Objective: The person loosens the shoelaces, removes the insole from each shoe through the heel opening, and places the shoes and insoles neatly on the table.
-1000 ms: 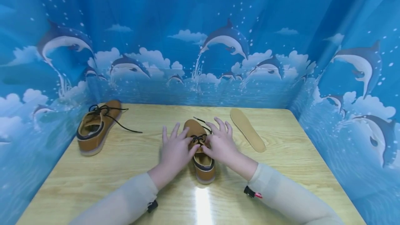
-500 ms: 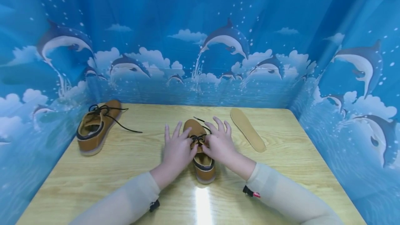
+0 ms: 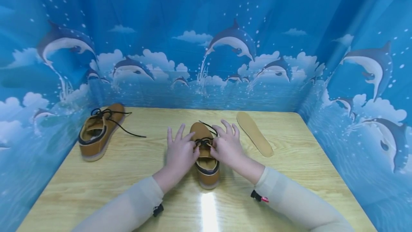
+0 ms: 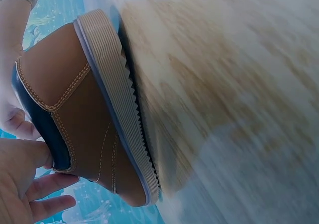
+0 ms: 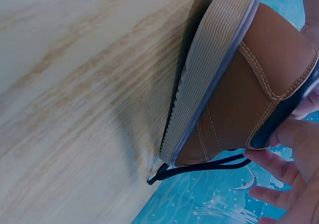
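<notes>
A brown lace-up shoe [image 3: 208, 179] stands on its sole in the middle of the table, toe pointing away. On its left side my left hand [image 3: 181, 153] pinches the edge of the lace flap between thumb and index finger, the other fingers spread. My right hand [image 3: 227, 146] grips the opposite flap the same way. Between them the black lace [image 3: 203, 141] crosses the shoe, and a loose end runs out past the toe's right side. Both wrist views show the dark padded collar [image 4: 42, 117] with a thumb at its edge; the fingertips are partly hidden.
A second brown shoe [image 3: 92, 150] with trailing black laces stands at the table's left rear. A tan insole [image 3: 255, 134] lies to the right of the hands. Blue dolphin-print curtain [image 3: 180, 17] encloses the wooden table [image 3: 289, 160] at back and sides.
The two flaps have been drawn apart, showing more of the tongue and opening. The shoe's heel has shifted slightly left. My left hand moved in slightly, then back out.
</notes>
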The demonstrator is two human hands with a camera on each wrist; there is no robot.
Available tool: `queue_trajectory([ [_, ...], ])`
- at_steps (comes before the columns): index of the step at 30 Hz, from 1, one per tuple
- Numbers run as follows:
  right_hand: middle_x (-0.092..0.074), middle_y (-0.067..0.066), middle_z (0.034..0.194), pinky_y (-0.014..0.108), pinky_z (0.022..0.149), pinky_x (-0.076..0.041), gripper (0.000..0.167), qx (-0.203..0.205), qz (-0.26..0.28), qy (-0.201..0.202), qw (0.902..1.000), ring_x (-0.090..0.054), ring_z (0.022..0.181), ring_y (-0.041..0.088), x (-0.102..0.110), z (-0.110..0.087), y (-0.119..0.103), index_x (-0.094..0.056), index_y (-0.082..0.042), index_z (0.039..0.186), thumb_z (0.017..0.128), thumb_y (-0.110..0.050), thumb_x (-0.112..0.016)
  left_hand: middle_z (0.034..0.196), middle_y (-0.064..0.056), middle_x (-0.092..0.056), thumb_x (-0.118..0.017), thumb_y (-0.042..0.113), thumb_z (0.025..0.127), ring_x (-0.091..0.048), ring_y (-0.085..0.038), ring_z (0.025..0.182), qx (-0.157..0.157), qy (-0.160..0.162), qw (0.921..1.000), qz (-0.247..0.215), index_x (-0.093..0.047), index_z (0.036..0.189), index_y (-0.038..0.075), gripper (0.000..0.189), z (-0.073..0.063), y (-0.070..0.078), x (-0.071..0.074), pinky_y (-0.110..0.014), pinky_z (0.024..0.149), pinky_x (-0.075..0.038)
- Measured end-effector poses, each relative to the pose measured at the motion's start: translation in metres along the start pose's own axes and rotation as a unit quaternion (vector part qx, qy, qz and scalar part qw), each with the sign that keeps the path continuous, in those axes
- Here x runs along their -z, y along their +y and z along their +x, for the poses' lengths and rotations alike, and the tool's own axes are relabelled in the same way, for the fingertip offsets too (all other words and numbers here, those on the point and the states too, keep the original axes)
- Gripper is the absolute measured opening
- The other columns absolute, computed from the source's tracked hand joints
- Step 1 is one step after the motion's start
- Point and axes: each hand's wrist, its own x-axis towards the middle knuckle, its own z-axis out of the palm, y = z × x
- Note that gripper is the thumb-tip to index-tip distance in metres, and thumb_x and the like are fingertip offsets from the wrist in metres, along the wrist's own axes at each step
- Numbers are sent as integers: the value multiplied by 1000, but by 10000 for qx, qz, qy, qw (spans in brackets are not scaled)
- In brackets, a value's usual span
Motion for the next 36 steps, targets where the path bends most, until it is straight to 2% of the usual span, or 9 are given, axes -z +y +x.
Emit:
queue_trajectory([
  [9,-55,10,144,67,114,-17,22,-117,212,-53,9997,-29,144,41,-1,-1,5,-64,-25,58,75,-22,-77,134,-3,-65,-81,25,80,-32,-35,147,86,-108,9999,-46,-79,84,17,10,-2,-5,1,-64,118,4],
  [15,-54,10,145,67,115,-13,23,-249,378,-74,9989,-27,145,40,-1,-4,10,-63,-26,58,76,-19,-75,132,-2,-66,-78,22,80,-32,-36,146,185,-122,9997,-109,-76,75,17,7,-4,-10,1,-64,118,4],
  [23,-53,11,146,66,115,-12,25,-418,524,-165,9976,-25,145,40,1,-7,16,-60,-26,58,77,-18,-73,131,-1,-67,-76,22,81,-32,-37,146,330,-234,9989,-215,-75,71,19,11,-6,-15,5,-65,118,4],
  [30,-54,11,146,67,115,-13,25,-489,505,-242,9972,-26,145,40,3,-9,19,-61,-27,59,79,-20,-75,129,-3,-68,-73,22,82,-33,-39,145,332,-211,9988,-294,-72,65,19,17,-8,-17,5,-68,117,1],
  [36,-52,11,147,67,115,-11,25,-435,562,-330,9969,-23,146,39,7,-5,15,-61,-27,60,81,-24,-74,127,-3,-69,-73,26,84,-35,-38,144,430,-153,9979,-459,-73,69,21,16,-8,-18,5,-69,117,0],
])
